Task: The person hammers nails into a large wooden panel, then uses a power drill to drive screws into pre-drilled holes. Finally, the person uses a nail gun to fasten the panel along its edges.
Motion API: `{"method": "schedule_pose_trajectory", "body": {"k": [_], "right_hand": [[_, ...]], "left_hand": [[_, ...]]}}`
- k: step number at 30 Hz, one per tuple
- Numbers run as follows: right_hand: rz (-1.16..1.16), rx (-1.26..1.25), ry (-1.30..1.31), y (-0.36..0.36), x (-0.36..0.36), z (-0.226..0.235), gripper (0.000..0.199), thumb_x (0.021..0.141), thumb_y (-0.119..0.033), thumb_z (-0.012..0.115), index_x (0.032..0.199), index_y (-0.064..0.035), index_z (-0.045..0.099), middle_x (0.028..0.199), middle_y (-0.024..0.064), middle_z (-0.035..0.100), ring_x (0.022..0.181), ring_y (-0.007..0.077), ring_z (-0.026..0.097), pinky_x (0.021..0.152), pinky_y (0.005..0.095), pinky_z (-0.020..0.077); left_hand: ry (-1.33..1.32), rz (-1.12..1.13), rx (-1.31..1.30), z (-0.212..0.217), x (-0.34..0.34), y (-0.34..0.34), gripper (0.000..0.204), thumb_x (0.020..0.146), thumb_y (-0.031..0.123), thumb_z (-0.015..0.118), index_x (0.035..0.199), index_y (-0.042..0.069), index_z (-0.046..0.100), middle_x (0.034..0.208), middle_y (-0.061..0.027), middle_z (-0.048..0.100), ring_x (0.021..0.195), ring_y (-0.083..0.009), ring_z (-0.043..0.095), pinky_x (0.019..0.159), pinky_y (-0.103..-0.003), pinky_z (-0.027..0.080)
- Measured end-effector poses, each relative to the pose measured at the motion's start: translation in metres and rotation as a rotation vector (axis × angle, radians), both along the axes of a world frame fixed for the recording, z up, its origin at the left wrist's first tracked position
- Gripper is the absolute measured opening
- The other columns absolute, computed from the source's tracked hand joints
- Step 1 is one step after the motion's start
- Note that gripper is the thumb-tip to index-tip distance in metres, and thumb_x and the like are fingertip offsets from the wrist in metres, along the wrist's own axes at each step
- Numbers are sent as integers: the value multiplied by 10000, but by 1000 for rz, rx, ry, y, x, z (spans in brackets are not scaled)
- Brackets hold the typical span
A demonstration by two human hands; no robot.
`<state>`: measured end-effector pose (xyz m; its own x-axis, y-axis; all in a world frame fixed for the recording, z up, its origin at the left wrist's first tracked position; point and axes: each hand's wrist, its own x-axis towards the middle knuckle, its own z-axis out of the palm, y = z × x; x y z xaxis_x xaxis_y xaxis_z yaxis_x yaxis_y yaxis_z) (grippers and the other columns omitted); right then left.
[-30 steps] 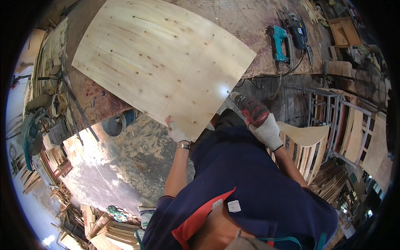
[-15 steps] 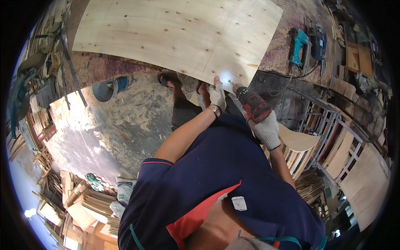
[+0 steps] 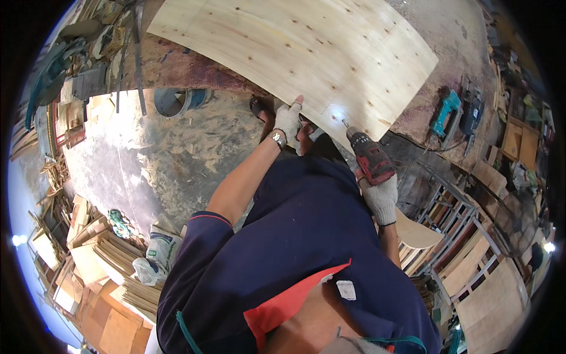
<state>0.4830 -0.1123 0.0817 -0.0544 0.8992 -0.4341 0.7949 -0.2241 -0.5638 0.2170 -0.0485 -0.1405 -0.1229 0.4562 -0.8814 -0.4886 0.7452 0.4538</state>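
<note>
A pale plywood sheet (image 3: 306,53) with scattered knots and faint ruled lines lies across the workbench, its near edge toward me. My left hand (image 3: 288,119), in a knitted glove with bare fingertips, grips that edge. Its thumb rests on top; the other fingers are mostly hidden. My right hand (image 3: 380,197), gloved too, is wrapped round a red and black cordless drill (image 3: 370,158). The drill's bit points at the sheet near its right-hand corner, where the lamp throws a bright spot. I cannot tell whether the bit touches the wood.
On the bench (image 3: 407,112) to the right lie a teal power tool (image 3: 445,113) and a dark blue tool (image 3: 472,115). A blue round bin-like object (image 3: 171,102) is under the bench. Wood pieces (image 3: 118,259) pile up at lower left; metal frames (image 3: 454,206) stand at right.
My left hand has slid leftward along the sheet's edge. The whole view has turned, so the sheet and bench tools appear farther right. The drill stays in my right hand near the sheet's corner.
</note>
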Motion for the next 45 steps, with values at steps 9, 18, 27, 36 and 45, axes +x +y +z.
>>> {"method": "schedule_pose_trajectory", "body": {"k": [9, 18, 27, 36, 45], "right_hand": [[61, -194, -92, 12, 16, 9, 453, 870, -359, 781, 1197, -52, 712, 1086, 178, 756, 1006, 343, 736, 846, 424, 577], [88, -256, -98, 9, 17, -1, 391, 835, -345, 786, 1037, -16, 724, 910, 194, 759, 881, 374, 744, 754, 433, 573], [128, -358, -187, 16, 2, -21, 397, 813, -325, 792, 1038, -8, 711, 900, 209, 748, 876, 381, 741, 749, 435, 567], [108, -307, -138, 16, 1, -31, 351, 763, -301, 787, 942, -4, 731, 797, 209, 733, 792, 392, 735, 687, 428, 560], [125, -276, -193, 18, -8, -27, 357, 772, -337, 783, 915, -13, 736, 798, 213, 731, 785, 399, 730, 695, 452, 569]], "left_hand": [[-72, -46, -94, 7, 52, -50, 549, 996, 431, 720, 1272, -1, 525, 1146, -109, 646, 806, -236, 698, 679, -417, 642], [587, -1046, 159, 48, 3, -15, 677, 961, 644, 638, 1101, -19, 648, 902, -170, 741, 671, -242, 713, 591, -387, 572], [1821, -931, 623, 21, -68, 103, 767, 962, 519, 613, 1557, 65, 446, 1634, -215, 397, 1527, -374, 343, 1261, -506, 247], [1765, -907, 650, 27, -67, 102, 746, 945, 504, 638, 1525, 61, 480, 1607, -221, 428, 1499, -378, 379, 1248, -513, 270], [1768, -927, 638, 28, -67, 101, 751, 959, 524, 616, 1529, 56, 475, 1616, -224, 413, 1502, -381, 371, 1248, -510, 270]]}}
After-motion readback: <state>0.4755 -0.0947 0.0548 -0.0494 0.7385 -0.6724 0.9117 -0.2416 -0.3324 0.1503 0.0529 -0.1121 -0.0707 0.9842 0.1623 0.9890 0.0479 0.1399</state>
